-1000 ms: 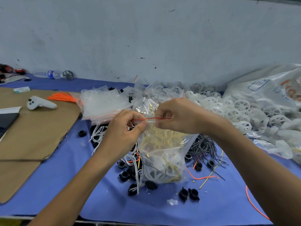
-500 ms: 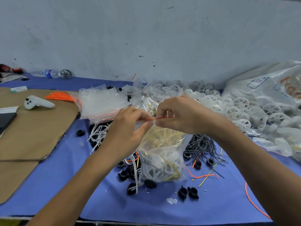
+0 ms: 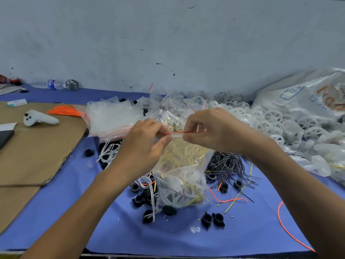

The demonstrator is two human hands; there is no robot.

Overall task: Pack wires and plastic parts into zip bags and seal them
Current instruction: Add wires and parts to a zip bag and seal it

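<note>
- a blue cloth (image 3: 242,230) covers the bench, soft and matte, with a thin orange wire (image 3: 285,230) curving along its right front.
- small black plastic parts (image 3: 212,219), round and knobbly, lie scattered on the cloth just in front of the bag.
- the zip bag (image 3: 183,176) stands upright at the middle of the bench, its bottom on the cloth. it is clear, glossy and crinkled, and bulges with pale yellow wires above and white wires and white plastic pieces below.
- the left hand (image 3: 141,146) pinches the bag's top strip between thumb and curled fingers, at the left end of the red zip line (image 3: 179,132).
- the right hand (image 3: 211,131) pinches the same strip further right, fingers curled down over it. the red line runs taut and almost level between the two hands.
- a tangle of thin black wires (image 3: 229,163) lies just right of the bag, and looped white wires (image 3: 108,152) lie to its left.
- a flat brown cardboard sheet (image 3: 37,152) with a ragged edge lies at the left and carries a smooth white controller (image 3: 39,119).
- a stack of empty zip bags (image 3: 113,116), cloudy and flat, lies behind the left hand, with an orange wire bundle (image 3: 65,111) beside it.
- white spoked plastic wheels (image 3: 270,118) are heaped at the right, against a woven white sack (image 3: 308,96).
- a water bottle (image 3: 50,84) lies at the foot of the scuffed grey wall (image 3: 168,43).
</note>
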